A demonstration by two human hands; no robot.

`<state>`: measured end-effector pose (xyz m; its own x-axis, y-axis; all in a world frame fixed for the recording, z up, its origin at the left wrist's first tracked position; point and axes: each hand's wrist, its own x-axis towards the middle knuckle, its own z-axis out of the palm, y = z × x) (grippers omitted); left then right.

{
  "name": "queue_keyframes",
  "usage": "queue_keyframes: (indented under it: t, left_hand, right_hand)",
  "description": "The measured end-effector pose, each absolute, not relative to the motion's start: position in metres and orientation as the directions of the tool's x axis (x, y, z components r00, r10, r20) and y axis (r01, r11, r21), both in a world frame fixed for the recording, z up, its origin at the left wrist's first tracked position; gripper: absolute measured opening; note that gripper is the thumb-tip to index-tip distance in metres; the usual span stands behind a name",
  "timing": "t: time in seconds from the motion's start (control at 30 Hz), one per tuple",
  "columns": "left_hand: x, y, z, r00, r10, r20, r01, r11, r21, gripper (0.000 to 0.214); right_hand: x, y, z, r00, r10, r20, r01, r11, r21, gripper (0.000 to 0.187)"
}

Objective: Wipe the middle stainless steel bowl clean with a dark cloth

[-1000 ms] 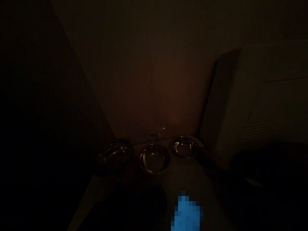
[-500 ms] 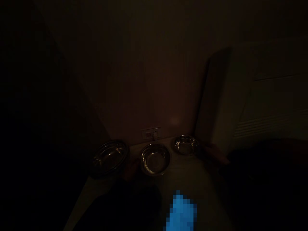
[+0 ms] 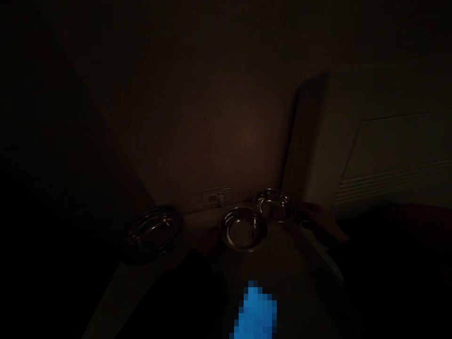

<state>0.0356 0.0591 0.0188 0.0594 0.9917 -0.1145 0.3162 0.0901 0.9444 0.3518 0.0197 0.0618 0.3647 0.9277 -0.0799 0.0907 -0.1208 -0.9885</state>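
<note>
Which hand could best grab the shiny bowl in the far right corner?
Probably the right hand: it sits just right of the corner bowl. The left hand is by the middle bowl, farther off. It is very dark, though.

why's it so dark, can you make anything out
Head view: badly underexposed, mostly near black; only glints on the left bowl, middle bowl and right bowl, plus a faint glow on the wall, read; left hand and right hand are murky outlines; a blue pixelated block covers the bottom edge.
</note>
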Motion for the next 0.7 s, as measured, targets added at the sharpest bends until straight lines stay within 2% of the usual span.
queue_keyframes:
  t: [0.27,0.53,0.7]
  left_hand:
    - [0.066,0.067,0.021,0.077,0.969,-0.234,0.24,0.209,0.948,0.041]
    - [0.069,0.066,0.029,0.015,0.965,-0.26,0.196,0.252,0.948,0.029]
    - [0.062,0.068,0.044,-0.07,0.975,-0.212,0.17,0.222,0.96,0.024]
  right_hand:
    - [0.334,0.018,0.077,0.324,0.945,-0.053,0.084,-0.084,-0.993,0.03]
    - [0.313,0.016,0.075,0.262,0.964,-0.039,0.107,-0.07,-0.992,0.033]
    - [0.305,0.017,0.076,0.227,0.973,-0.045,0.114,-0.072,-0.991,0.032]
